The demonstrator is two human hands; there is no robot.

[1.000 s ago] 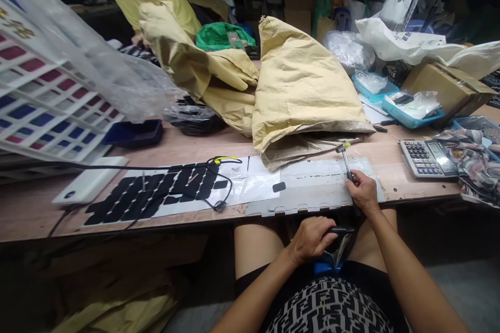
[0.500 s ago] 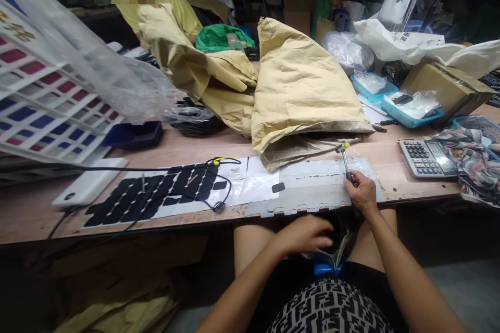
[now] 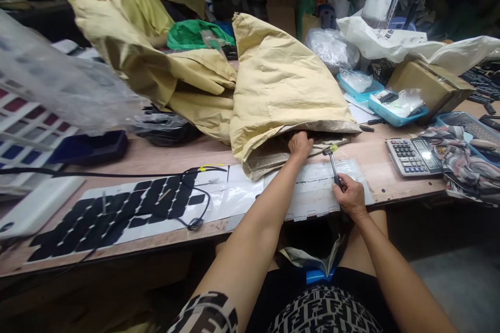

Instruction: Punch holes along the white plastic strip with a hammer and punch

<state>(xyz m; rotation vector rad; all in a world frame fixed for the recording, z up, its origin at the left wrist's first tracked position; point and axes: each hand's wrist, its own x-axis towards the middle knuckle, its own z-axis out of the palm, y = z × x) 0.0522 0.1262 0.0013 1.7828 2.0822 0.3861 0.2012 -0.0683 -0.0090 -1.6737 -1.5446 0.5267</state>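
My left hand [image 3: 300, 143] reaches into the open mouth of a large tan sack [image 3: 289, 78] lying on the table. Its fingers are hidden inside the sack, so I cannot see what they touch. In my right hand [image 3: 351, 195] is a small hammer [image 3: 333, 164] with a black grip, metal shaft and a yellowish part at its head. The fingers wrap round the grip, and the head is raised just in front of the sack's mouth. Beneath both hands a grey-white board [image 3: 312, 203] lies at the table's front edge.
To the left, rows of black pieces [image 3: 128, 208] lie on white sheets, with a black cable [image 3: 201, 203] across them. A calculator [image 3: 416, 156] and a patterned cloth [image 3: 469, 161] are on the right. Blue baskets [image 3: 398, 109] and a cardboard box [image 3: 429, 83] stand behind. A person in yellow works at back left.
My left hand has moved from above my lap up and forward into the sack's mouth. My right hand still holds the hammer over the board. The view has shifted somewhat to the right.
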